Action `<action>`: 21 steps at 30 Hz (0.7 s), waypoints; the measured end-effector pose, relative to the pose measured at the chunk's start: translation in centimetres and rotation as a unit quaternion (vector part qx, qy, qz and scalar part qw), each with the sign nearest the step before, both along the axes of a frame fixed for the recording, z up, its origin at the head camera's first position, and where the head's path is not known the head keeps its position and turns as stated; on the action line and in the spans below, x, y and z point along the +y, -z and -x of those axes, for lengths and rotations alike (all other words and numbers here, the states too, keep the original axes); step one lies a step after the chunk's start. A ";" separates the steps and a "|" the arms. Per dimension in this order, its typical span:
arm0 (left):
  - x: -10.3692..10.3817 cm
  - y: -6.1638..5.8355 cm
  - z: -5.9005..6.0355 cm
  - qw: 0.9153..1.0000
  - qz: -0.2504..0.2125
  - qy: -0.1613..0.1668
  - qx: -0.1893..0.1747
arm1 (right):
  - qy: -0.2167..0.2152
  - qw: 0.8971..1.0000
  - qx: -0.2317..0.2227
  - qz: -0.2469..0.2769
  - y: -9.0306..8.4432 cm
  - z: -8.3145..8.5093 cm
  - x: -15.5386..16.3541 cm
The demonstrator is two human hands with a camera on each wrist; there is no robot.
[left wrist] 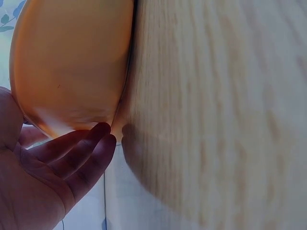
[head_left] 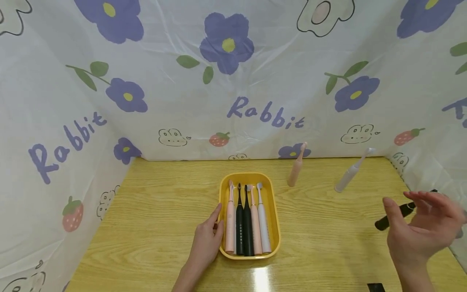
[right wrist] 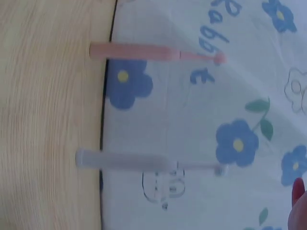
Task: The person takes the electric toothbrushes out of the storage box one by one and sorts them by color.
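The left hand [head_left: 206,239] is resting against the left wall of the yellow tray [head_left: 274,215], fingers straight and pressed together — holding nothing. Five toothbrushes [head_left: 247,221] are lying side by side inside the tray. Right of the tray, the right hand [head_left: 425,227] is hovering with fingers spread, just beside a black toothbrush [head_left: 395,215] — not touching it. Behind the tray's right end, a pink toothbrush [head_left: 296,166] and a white toothbrush [head_left: 350,172] are standing upright.
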State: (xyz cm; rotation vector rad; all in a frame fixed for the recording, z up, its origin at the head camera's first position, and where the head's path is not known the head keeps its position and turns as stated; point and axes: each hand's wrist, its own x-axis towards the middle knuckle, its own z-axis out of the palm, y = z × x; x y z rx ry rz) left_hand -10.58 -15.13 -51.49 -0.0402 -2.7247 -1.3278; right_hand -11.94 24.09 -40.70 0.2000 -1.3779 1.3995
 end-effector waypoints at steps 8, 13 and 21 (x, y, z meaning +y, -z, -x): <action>0.0 0.0 -0.1 1.000 -0.004 -0.002 0.001 | -0.188 0.981 0.022 0.034 2.6 1.0 -4.3; 0.1 -0.1 -0.1 1.000 -0.006 -0.001 0.005 | -0.231 0.973 -0.020 -0.014 4.7 1.0 -6.7; 0.1 0.0 -0.1 1.000 -0.009 -0.003 0.012 | -0.288 0.952 -0.074 -0.075 6.6 0.4 -10.4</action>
